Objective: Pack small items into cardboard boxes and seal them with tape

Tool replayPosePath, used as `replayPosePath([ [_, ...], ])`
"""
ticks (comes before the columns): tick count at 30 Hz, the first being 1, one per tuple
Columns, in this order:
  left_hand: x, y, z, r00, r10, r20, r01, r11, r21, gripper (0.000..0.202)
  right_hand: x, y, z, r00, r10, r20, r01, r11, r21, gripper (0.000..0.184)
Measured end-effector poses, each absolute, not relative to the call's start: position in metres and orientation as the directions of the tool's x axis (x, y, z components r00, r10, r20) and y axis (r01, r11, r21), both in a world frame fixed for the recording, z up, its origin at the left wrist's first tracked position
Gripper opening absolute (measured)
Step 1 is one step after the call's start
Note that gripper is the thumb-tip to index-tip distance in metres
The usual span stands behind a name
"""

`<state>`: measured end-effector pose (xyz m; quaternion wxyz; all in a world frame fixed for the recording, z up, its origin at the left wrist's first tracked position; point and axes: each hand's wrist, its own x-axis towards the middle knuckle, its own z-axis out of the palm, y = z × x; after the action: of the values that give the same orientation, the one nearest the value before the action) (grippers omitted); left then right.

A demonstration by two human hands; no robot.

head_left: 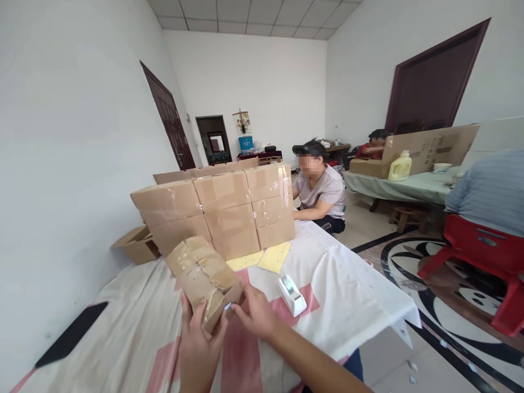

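Observation:
A small taped cardboard box (200,267) is tilted above the near part of the table. My left hand (200,333) is closed round its near left end, thumb on the end face. My right hand (257,311) is closed at the box's near right corner, its thumb by a small pale label (228,307) on the end face. Whether the label is fully stuck down cannot be made out. To the right of my hands, a white handheld device with a small screen (292,296) lies on the cloth.
Stacked taped boxes (229,213) stand behind, with yellow sheets (275,256) at their foot. An open carton (137,244) is at left. A person (321,188) sits across the tablecloth (339,284). A red chair (485,262) and another table (426,183) are at right.

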<state>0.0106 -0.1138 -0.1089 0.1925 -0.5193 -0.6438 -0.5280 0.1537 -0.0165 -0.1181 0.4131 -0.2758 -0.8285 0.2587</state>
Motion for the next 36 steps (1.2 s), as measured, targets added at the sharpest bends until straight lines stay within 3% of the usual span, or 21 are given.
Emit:
replayPosePath([
  [3,0.044,-0.081,-0.055,-0.229,0.493,0.839,0.900,-0.220,0.376,0.046,0.197,-0.004,-0.088,-0.270,0.704,0.657,0.221,0.709,-0.670,0.024],
  [5,0.079,-0.045,-0.025,-0.018,0.536,0.844,0.883,-0.388,0.265,0.039,0.238,0.014,-0.074,-0.085,0.706,0.703,0.261,0.697,-0.668,0.021],
  [8,0.138,0.025,0.001,0.286,0.461,0.840,0.778,-0.624,0.078,0.038,0.303,0.056,-0.066,0.192,0.632,0.751,0.405,0.646,-0.647,0.026],
  [11,0.192,0.100,0.002,0.354,0.480,0.802,0.683,-0.719,0.129,0.037,0.353,0.110,-0.074,0.350,0.600,0.720,0.529,0.508,-0.680,0.032],
  [15,0.238,0.183,-0.033,0.308,0.711,0.633,0.756,-0.586,0.291,0.049,0.387,0.185,-0.114,0.325,0.759,0.564,0.543,0.338,-0.769,0.041],
  [19,0.246,0.228,-0.078,0.175,0.912,0.372,0.899,-0.302,0.318,0.056,0.389,0.232,-0.172,0.160,0.882,0.443,0.498,0.316,-0.808,0.051],
  [23,0.239,0.242,-0.087,0.097,0.945,0.312,0.928,-0.200,0.315,0.058,0.383,0.244,-0.204,0.123,0.877,0.465,0.518,0.343,-0.783,0.063],
  [29,0.203,0.219,-0.059,0.125,0.961,0.248,0.937,-0.197,0.288,0.067,0.392,0.237,-0.197,0.233,0.828,0.510,0.574,0.306,-0.759,0.046],
  [33,0.101,0.153,-0.069,0.071,0.974,0.217,0.941,-0.137,0.310,0.030,0.400,0.208,-0.173,0.263,0.789,0.555,0.620,0.303,-0.724,0.040],
  [36,-0.013,0.094,-0.087,-0.089,0.983,0.158,0.947,0.035,0.318,0.021,0.393,0.185,-0.149,0.189,0.783,0.593,0.636,0.362,-0.682,0.046],
])
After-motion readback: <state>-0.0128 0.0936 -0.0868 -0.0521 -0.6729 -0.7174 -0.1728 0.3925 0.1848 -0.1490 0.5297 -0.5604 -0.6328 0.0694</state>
